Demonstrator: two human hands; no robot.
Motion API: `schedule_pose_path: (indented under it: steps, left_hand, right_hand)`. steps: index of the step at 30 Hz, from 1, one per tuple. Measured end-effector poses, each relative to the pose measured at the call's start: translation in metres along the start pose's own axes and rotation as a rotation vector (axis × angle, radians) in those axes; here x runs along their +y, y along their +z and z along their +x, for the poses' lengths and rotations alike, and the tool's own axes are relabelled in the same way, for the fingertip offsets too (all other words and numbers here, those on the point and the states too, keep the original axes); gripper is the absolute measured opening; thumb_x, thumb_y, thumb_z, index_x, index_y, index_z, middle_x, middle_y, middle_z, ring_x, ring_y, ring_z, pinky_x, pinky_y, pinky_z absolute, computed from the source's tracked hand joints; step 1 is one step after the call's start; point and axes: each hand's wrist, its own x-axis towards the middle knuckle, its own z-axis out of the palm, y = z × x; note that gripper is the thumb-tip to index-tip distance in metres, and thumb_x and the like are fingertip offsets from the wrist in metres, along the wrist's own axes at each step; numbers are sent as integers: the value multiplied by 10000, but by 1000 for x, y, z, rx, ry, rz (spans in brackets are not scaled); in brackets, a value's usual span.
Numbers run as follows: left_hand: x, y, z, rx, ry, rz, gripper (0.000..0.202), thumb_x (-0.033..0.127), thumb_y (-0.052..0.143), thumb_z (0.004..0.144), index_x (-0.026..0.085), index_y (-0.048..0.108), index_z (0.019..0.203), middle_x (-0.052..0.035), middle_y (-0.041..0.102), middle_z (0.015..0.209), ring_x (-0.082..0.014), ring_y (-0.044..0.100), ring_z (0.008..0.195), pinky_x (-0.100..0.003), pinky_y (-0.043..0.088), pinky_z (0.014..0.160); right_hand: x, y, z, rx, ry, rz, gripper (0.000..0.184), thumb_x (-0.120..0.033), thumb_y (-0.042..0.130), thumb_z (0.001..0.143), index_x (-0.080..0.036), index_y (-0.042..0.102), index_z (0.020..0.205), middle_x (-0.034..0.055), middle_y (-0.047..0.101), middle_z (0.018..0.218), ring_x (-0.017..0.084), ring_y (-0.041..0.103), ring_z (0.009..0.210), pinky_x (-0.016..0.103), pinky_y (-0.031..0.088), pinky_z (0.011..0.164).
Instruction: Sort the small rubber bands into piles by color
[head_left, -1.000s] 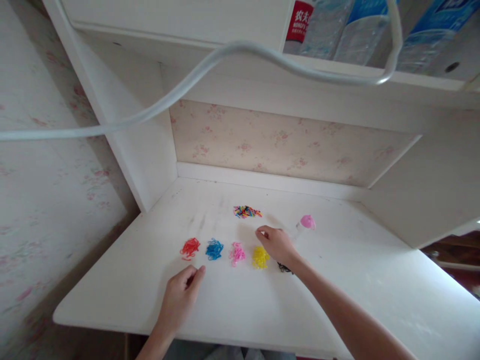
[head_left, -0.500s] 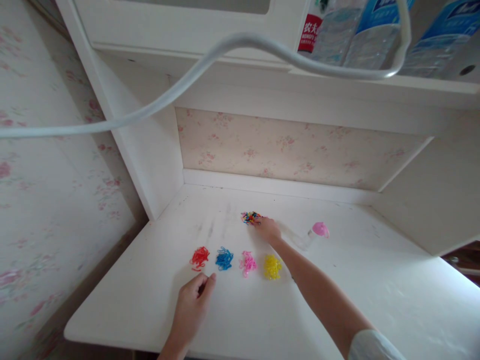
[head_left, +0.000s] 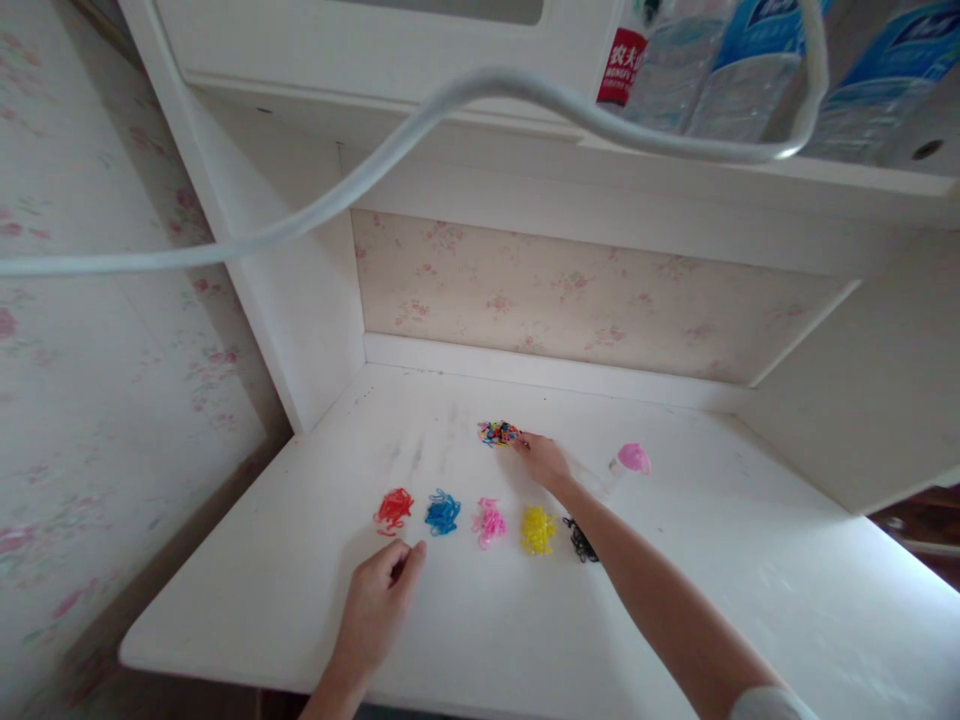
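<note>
My right hand (head_left: 541,457) reaches to a mixed pile of small coloured rubber bands (head_left: 495,433) at the back of the white desk. Its fingertips are pinched at the pile's right edge; whatever is between them is too small to make out. My left hand (head_left: 381,590) rests on the desk in a loose fist, with nothing seen in it. Just beyond it lie sorted heaps of red rubber bands (head_left: 394,510) and blue rubber bands (head_left: 442,513). Farther right are pink rubber bands (head_left: 489,523), yellow rubber bands (head_left: 538,530) and black rubber bands (head_left: 580,541), partly hidden by my right forearm.
A clear container with a pink top (head_left: 634,458) lies right of my right hand. A thick white cable (head_left: 337,195) crosses the view above the desk (head_left: 255,600). Plastic bottles (head_left: 675,70) are on the shelf overhead. Floral wallpaper (head_left: 97,400) borders the left side.
My right hand has drawn slightly back from the mixed pile, uncovering more of it. The black heap now shows beside my forearm. The left hand stays curled in place; the view shifts slightly.
</note>
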Motion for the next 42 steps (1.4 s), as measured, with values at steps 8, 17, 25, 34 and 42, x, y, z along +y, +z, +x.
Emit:
schedule_pose_path:
  steps: [8,17,25,34,42]
  left_hand:
    - [1,2,0,14,9,56,431,504,433,844,195,337,558,66,322,506,-91,355,493,-206,283,492]
    - [0,4,0,7,23,103,430,507,419,850,200,338,560,65,320,504,-96,363,489,-208,289,485]
    - [0,8,2,16,45,142,430,498,415,847,205,299,555,62,306,510,-100,355,497,-207,281,488]
    - [0,9,2,6,2,145,440,524,387,852,205,293,564,56,313,525,-104,355,515,-211,289,497]
    - [0,7,1,17,58,168,432,504,393,859,205,310,559,57,342,507,-102,382,495,-204,313,489]
  right_hand:
    - [17,5,-4,-9,30,15,298,-354,511,890,-167,545,1120,55,578,1103,159,583,927,366,494,801]
    - [27,4,-15,-58,-8,12,323,-387,492,893,-181,556,1133,55,598,1104,164,585,947,382,467,841]
    - [12,7,-15,-1,19,-34,366,-412,337,929,-253,649,1035,73,669,1013,208,608,956,303,447,761]
    - [-1,-2,3,38,58,-34,345,-436,445,907,-161,578,1070,49,626,1019,146,601,881,365,477,808]
    - [7,-16,-32,89,39,60,369,-381,326,927,-245,647,1048,64,692,960,176,623,881,231,399,689]
